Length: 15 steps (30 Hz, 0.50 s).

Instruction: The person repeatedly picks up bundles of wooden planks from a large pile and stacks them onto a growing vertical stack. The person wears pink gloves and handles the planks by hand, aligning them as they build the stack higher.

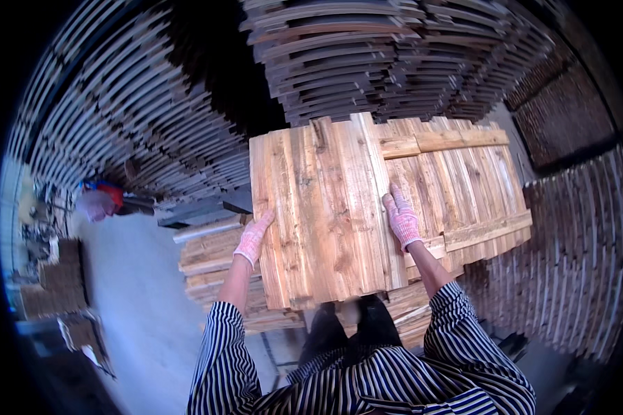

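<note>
A row of light brown wooden boards [329, 214] lies side by side in front of me, with uneven ends along the far edge. My left hand [254, 238], in a pink and white glove, presses against the left edge of this row. On its right edge sits my right hand [403, 220], gloved alike, fingers pointing away from me. The boards are gripped between both hands; whether they are lifted off what lies under them I cannot tell. Further right, another layer of boards [467, 183] carries crosswise strips [462, 140] near its far and near ends.
More boards [218, 259] stick out below at the left. Tall stacks of spaced boards stand at the far left [138, 90], at the back [339, 55] and at the right [557, 266]. A person in red [111, 199] is at the left, beyond the pale floor [135, 283].
</note>
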Available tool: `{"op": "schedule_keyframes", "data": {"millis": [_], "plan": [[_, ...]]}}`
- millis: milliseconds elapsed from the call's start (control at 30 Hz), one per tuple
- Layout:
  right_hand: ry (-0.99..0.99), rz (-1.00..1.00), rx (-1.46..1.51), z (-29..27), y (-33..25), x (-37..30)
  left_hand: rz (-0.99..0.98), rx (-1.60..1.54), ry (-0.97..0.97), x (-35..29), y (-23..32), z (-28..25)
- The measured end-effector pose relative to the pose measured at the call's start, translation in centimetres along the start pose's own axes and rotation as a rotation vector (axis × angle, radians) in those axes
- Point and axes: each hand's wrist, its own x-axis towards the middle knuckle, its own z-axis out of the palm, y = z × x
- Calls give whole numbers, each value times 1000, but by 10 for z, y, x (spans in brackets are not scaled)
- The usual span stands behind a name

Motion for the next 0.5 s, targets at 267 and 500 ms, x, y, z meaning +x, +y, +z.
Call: {"op": "schedule_keyframes", "data": {"millis": [267, 500], "plan": [[-185, 7, -117, -10, -27, -6, 50, -51, -93, -36, 13, 8], [-163, 58, -82, -30, -35, 1, -9, 68, -121, -20, 4, 5]]}}
